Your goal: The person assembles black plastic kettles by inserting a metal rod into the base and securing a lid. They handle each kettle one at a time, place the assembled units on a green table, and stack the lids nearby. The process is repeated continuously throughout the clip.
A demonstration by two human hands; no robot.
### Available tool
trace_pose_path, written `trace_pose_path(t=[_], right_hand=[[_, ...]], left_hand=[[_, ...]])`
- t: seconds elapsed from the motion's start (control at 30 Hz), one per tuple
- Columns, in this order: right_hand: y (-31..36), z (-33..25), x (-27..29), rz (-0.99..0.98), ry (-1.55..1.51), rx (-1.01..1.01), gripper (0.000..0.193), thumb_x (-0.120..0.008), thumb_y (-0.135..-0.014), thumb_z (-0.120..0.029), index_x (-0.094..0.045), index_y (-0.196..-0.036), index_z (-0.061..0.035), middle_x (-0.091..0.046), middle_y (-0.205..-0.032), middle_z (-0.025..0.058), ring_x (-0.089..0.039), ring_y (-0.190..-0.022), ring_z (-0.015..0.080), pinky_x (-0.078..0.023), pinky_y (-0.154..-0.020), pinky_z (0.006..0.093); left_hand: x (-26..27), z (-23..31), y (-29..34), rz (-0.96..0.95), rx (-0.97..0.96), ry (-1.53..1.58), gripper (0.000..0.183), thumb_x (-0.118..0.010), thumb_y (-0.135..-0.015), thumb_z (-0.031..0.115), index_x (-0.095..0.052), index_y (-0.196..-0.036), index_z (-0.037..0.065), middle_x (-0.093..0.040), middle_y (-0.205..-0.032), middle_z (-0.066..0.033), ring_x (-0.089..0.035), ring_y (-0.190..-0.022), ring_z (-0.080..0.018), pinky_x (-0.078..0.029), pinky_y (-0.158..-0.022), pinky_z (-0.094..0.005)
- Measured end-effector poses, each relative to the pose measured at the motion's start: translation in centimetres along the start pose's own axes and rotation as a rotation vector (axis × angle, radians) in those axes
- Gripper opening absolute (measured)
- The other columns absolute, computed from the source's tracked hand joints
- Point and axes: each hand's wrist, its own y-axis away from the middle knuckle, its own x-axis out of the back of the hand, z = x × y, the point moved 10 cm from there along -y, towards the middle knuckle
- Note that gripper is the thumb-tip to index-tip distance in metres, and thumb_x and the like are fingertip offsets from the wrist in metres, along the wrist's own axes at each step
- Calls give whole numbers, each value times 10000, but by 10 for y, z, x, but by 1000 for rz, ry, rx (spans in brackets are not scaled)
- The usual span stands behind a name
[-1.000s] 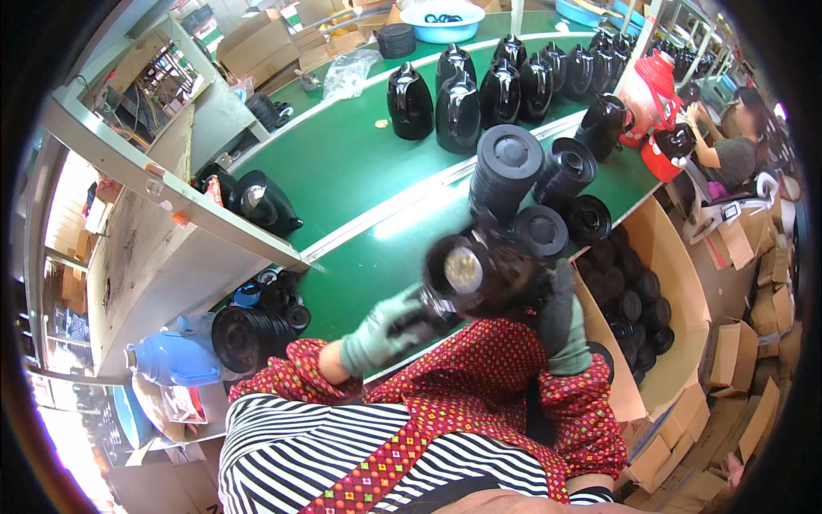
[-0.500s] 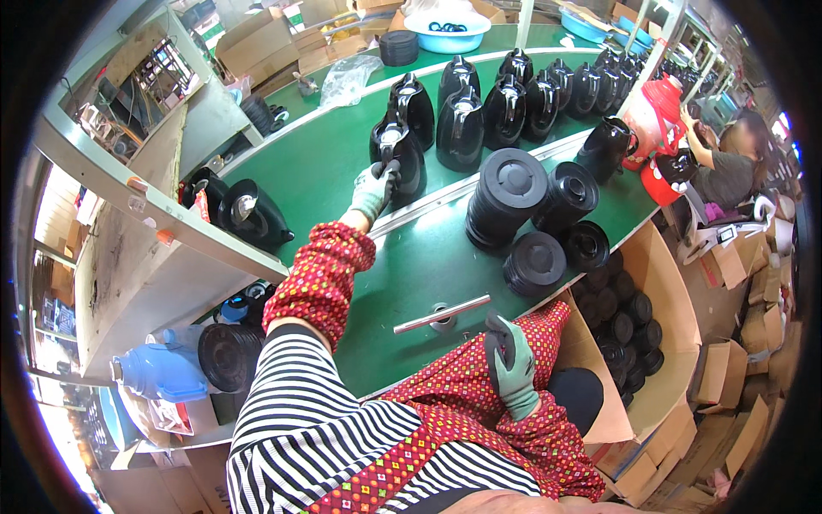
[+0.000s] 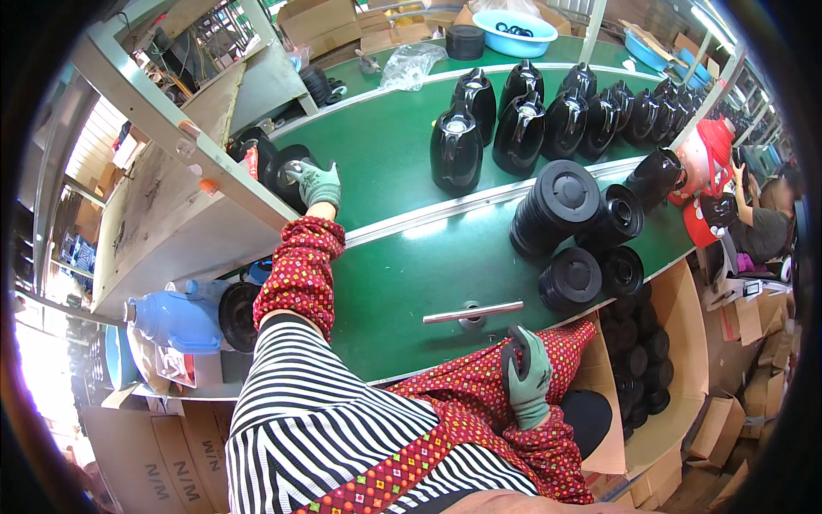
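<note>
My left hand [image 3: 318, 186], in a grey-green glove, has its fingers closed over the top of a glossy black jug [image 3: 287, 177] at the left end of the green bench. Part of that jug is behind the hand and the metal post. Close to my lap, my right hand [image 3: 528, 377] wears a matching glove with a dark palm. Its fingers are loosely bent and apart, and nothing shows in them. Several black jugs [image 3: 456, 152] with shiny lids stand upright on the far strip of the bench.
Stacks of black round lids [image 3: 556, 206] stand at the right of the green bench [image 3: 385, 283], near a metal bar [image 3: 473, 313]. An open carton [image 3: 676, 343] holds more black round parts. A blue jug [image 3: 175, 321] stands left; a person [image 3: 766, 218] sits far right.
My left hand has left the upright jug in the row and moved left onto the jug by the post. The view has shifted left. My right hand stays by my lap.
</note>
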Motion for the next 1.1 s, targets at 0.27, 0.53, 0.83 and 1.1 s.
trace_pose_path(t=[0.27, 0.53, 0.83, 1.1], right_hand=[[1, 1, 2, -21, -85, -44, 411, -734, -938, -121, -655, -1322, 3, -713, -1214, 176, -710, -1093, 321, -560, -952, 402], [-49, -38, 32, 11, -255, 12, 634, -749, -991, -243, -506, -1522, 5, -610, -1372, 230, -660, -1199, 336, -541, -990, 405], [-59, -57, 43, -215, -859, -409, 675, -764, -1000, -385, -530, -1503, 0, -646, -1380, 99, -618, -1213, 174, -499, -1050, 329], [36, 15, 84, -58, -1244, -472, 594, -716, -1013, -368, -577, -1453, 7, -698, -1332, 117, -693, -1196, 231, -543, -1058, 385]], left_hand=[[45, 36, 58, 61, -232, 262, 705, -794, -898, 322, -505, -1463, 13, -609, -1403, -272, -634, -1242, -445, -521, -1045, -496], [183, 147, 250, -302, -996, 619, 328, -785, -756, -89, -700, -1056, 13, -688, -1354, -258, -742, -1100, -392, -575, -939, -413], [217, 194, 408, -748, -1622, 525, 335, -856, -786, 139, -714, -1085, 92, -620, -1477, -178, -763, -763, -295, -617, -669, -366], [105, 165, 348, -1125, -501, 1096, 610, -626, -1034, 114, -395, -1585, -8, -452, -1596, -212, -695, -1113, -237, -564, -988, -374]])
